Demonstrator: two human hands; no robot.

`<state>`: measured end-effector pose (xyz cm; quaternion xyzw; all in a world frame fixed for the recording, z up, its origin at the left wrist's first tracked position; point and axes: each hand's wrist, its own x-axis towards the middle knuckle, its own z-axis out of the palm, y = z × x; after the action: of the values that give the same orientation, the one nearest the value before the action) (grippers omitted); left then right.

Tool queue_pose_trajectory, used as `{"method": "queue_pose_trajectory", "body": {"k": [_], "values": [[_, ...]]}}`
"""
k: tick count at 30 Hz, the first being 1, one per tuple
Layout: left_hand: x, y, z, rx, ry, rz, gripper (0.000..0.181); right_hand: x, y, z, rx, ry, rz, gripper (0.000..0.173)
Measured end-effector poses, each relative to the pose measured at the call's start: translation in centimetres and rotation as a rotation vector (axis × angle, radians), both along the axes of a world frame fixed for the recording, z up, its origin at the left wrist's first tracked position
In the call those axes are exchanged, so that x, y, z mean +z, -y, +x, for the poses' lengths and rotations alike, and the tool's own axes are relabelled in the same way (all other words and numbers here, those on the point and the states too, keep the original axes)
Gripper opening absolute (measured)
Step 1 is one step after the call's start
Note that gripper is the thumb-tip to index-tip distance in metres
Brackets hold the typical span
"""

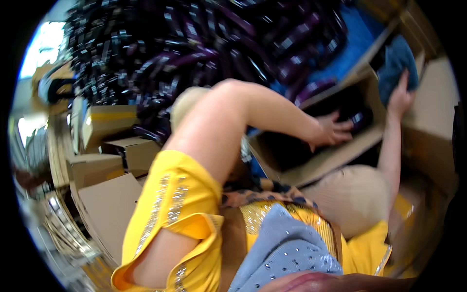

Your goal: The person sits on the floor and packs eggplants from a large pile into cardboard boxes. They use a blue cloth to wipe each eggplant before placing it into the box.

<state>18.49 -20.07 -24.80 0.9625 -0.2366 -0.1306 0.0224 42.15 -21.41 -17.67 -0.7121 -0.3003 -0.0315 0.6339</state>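
My left hand reaches across my body into an open cardboard box, with its fingers spread. By its fingertips lies a glossy dark purple eggplant; whether they touch it cannot be told. Much of the inside of the box is in dark shadow. Above the box's right end, my right hand grips a bunched blue cloth. A large heap of long purple eggplants lies just beyond the box, blurred in places.
Blue sheeting shows beside the heap. Several cardboard boxes stand at the left, including a taped one and one with a raised flap. More cardboard is at the right. A blurred person is at the far left.
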Motion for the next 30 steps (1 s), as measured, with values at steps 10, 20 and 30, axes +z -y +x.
{"method": "queue_pose_trajectory", "body": {"k": [10,20,30], "values": [[12.5,-11.9,-1.2,0.369,0.572,-0.52,0.014,-4.8,2.0,4.0,0.102,0.049,-0.056,0.041],[-5.0,-29.3,-10.3,1.206,-0.259,-0.052,0.057,-4.1,0.7,3.1,0.082,0.262,-0.151,0.037],[-4.1,-26.0,-7.4,1.723,-0.385,-0.242,0.055,-3.9,1.4,3.5,0.096,0.295,-0.193,0.038]]}}
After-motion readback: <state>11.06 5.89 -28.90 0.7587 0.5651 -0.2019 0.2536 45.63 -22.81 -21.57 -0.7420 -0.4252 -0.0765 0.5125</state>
